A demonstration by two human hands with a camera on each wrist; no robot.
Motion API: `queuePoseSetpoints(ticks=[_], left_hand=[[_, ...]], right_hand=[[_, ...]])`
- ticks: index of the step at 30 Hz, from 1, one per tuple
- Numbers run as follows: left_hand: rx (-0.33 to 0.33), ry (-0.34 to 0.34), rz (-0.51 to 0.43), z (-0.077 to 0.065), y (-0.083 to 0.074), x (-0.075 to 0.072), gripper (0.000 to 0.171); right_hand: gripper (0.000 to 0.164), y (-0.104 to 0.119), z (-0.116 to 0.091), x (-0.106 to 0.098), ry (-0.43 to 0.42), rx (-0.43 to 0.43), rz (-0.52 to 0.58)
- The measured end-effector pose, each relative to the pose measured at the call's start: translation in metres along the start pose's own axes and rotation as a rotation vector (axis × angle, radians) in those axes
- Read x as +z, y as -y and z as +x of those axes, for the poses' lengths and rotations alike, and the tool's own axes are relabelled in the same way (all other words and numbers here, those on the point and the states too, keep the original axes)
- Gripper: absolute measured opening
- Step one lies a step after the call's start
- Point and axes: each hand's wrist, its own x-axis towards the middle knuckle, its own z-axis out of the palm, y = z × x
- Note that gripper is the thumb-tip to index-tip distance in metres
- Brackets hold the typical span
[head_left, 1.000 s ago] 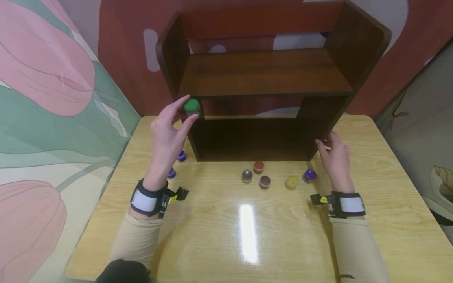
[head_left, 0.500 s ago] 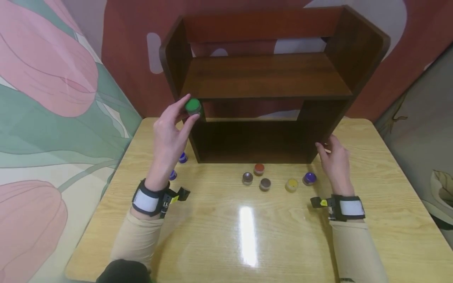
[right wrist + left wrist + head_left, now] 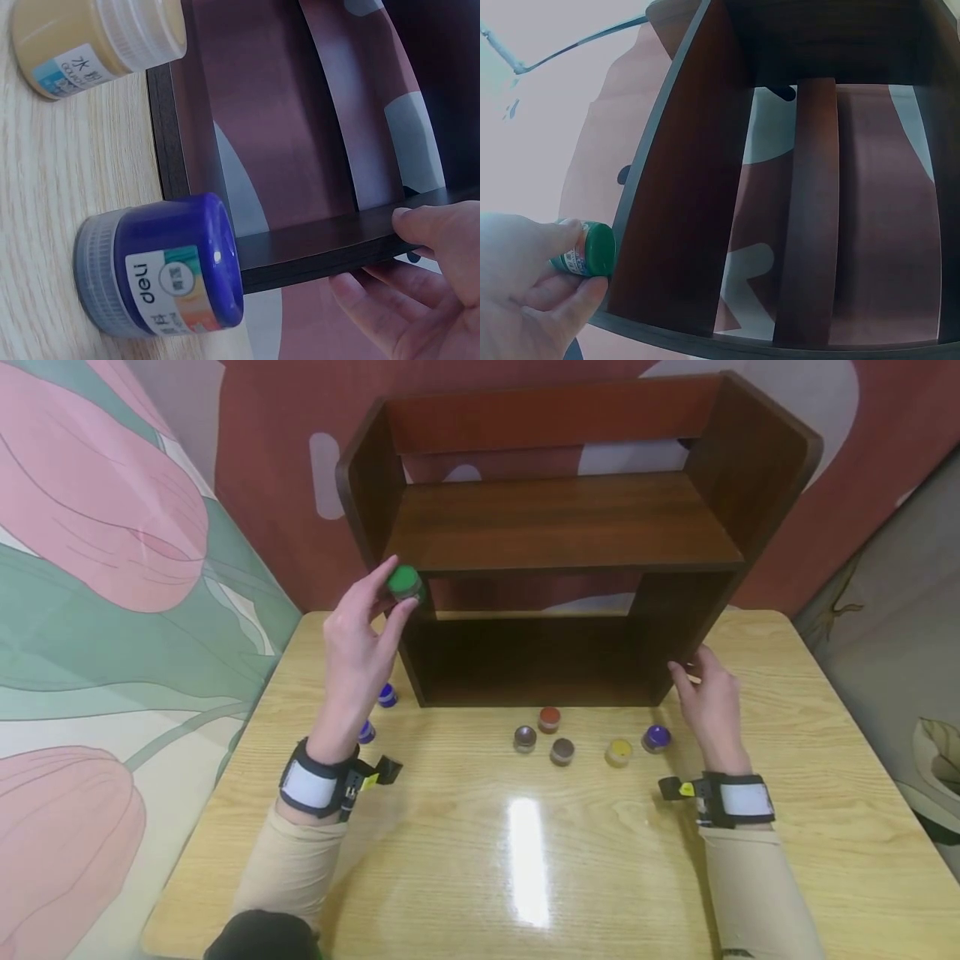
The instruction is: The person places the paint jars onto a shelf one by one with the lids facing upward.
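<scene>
In the head view my left hand (image 3: 356, 635) pinches a small paint jar with a green cap (image 3: 405, 582) between thumb and fingers. It is held up at the left end of the middle board of a dark brown shelf (image 3: 570, 522). The left wrist view puts the green cap (image 3: 600, 249) right at the front edge of a shelf panel. My right hand (image 3: 708, 702) grips the lower front edge of the shelf's right side panel, thumb on the inner face and fingers outside. Beside that hand stands a purple paint jar (image 3: 161, 266).
Left of the purple jar is a yellow paint jar (image 3: 618, 752). A red jar (image 3: 549, 719), a grey-brown jar (image 3: 525, 739) and a darker brown one (image 3: 562, 751) stand before the shelf. Two blue jars, one a blue jar (image 3: 387, 696) by the left panel, sit partly behind my left arm.
The head view has shifted slightly, so the shelf sits a little lower in it. My left hand keeps the green-capped jar at nearly the same spot, and my right hand stays on the panel.
</scene>
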Motion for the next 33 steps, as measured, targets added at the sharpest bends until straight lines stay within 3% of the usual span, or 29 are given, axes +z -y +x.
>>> queuePoseSetpoints(ticks=[21, 33], left_hand=[[-0.004, 0.004, 0.078, 0.026, -0.014, -0.007, 0.051], [0.006, 0.012, 0.109, 0.033, -0.019, -0.003, 0.051]], right_hand=[[0.034, 0.002, -0.001, -0.001, 0.01, 0.005, -0.005], [0.034, 0.001, -0.001, -0.001, 0.012, 0.002, 0.005]])
